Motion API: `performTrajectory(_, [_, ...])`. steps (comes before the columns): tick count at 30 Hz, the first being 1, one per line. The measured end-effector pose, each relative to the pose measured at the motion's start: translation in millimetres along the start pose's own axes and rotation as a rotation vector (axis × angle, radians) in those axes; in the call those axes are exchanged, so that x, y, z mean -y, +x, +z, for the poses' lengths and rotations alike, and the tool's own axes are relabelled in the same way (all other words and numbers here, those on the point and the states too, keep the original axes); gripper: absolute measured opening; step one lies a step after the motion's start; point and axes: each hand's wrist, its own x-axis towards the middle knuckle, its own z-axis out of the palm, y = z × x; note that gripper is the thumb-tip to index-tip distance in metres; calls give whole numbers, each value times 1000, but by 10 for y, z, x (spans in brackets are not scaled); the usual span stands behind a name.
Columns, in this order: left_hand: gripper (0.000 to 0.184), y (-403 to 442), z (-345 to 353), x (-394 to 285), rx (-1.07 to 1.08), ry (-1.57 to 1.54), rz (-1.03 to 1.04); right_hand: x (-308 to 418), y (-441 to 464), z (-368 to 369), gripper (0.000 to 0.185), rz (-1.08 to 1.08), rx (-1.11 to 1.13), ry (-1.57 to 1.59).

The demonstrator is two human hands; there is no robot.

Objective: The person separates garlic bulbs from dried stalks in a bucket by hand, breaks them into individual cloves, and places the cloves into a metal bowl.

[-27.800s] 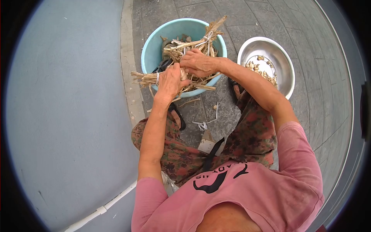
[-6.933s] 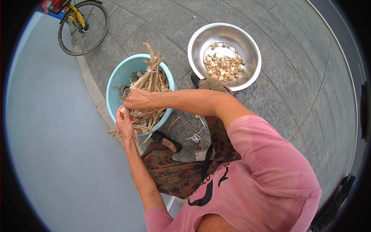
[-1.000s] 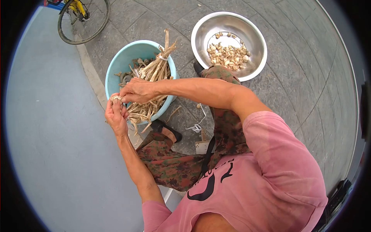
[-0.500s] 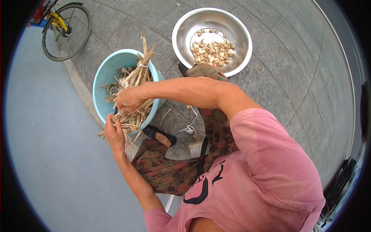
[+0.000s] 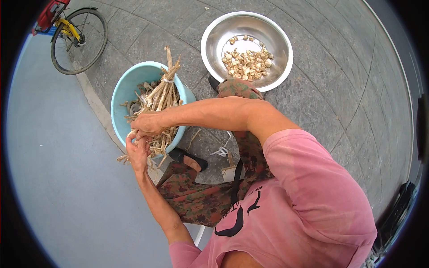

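Observation:
Over the near rim of a light blue bucket (image 5: 117,96), my two hands meet. My left hand (image 5: 138,154) is closed, fingers bent up around a pale garlic bulb (image 5: 132,133) that shows only in part. My right hand (image 5: 149,123) is closed just above it, its fingers against the same spot; what it grips is hidden behind the knuckles. Inside the bucket lies a bundle of dried garlic stalks (image 5: 161,96), bound near the top with a white tie (image 5: 168,81). Loose stalks stick out over the rim below my hands.
A steel basin (image 5: 211,44) with many garlic pieces (image 5: 248,64) stands beyond my right knee. My black shoe (image 5: 190,159) is beside the bucket. White string (image 5: 220,152) lies on the paving. A bicycle wheel (image 5: 79,40) stands at the upper left.
The whole view has shifted slightly down. My hands have come closer together, and a small dark object seen between them before is now hidden. My left fingers have turned upward.

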Motion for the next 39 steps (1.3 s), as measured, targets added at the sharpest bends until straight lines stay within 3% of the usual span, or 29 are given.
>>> performTrajectory(8, [19,24,42,94,-9,-28,150,-45,3,-4,22,-84,-49,-259])
performTrajectory(11, [18,22,36,53,30,-162,164,49,13,-77,23,66,12,-160])
performTrajectory(13, [18,14,18,26,52,-283,173,9,34,-90,30,69,-86,-71])
performTrajectory(14, [18,8,0,17,67,-352,160,-169,95,12,37,-28,-167,-92])
performTrajectory(16, [20,37,-58,-4,34,-528,144,3,7,-204,39,232,-124,280])
performTrajectory(17, [21,71,-109,-26,10,-636,146,-40,4,-263,38,180,-151,176])
performTrajectory(20, [25,189,-280,95,-81,-773,98,-185,-98,-340,30,100,85,-281])
performTrajectory(21, [28,202,-284,108,-27,-843,81,-247,-168,-287,25,103,142,-457])
performTrajectory(24, [37,169,-249,75,96,-965,36,-574,-318,27,22,-172,134,-908])
performTrajectory(27, [39,164,-249,-13,210,-1036,42,-558,-324,21,18,-177,153,-966])
performTrajectory(31, [33,162,-164,-32,109,-936,17,-75,-149,-278,23,189,66,-561])
performTrajectory(34, [32,137,-92,-56,34,-786,74,24,-68,-243,31,311,-136,302])
performTrajectory(37, [28,180,30,-45,-22,-739,193,238,-43,-86,45,472,-57,963])
performTrajectory(38, [28,176,75,-66,-52,-577,235,290,-9,-48,47,550,-49,1150])
performTrajectory(39, [29,158,126,-83,-82,-415,273,262,29,8,48,477,-49,1310])
